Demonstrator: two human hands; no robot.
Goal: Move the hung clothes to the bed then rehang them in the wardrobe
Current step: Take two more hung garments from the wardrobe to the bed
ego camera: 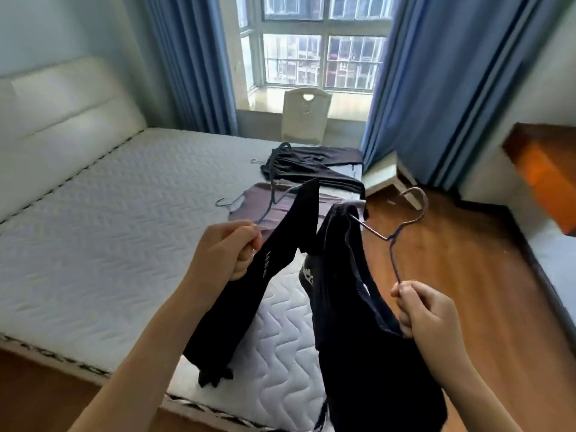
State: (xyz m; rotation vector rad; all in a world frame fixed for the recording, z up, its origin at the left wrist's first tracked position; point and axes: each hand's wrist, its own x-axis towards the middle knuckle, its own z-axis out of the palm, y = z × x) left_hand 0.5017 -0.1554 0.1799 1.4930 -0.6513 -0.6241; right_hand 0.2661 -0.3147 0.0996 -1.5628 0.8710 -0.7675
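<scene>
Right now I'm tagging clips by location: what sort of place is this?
Likely a bedroom: a quilted mattress with padded headboard, blue curtains at the window, clothes on hangers.

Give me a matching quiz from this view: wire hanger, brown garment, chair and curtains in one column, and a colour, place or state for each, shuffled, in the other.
1. wire hanger
2. brown garment
3. chair
4. curtains

A. blue
B. lying on the bed
C. white
D. pinched by the right hand

Pairs: 1-D, 2-B, 3-C, 4-A
</scene>
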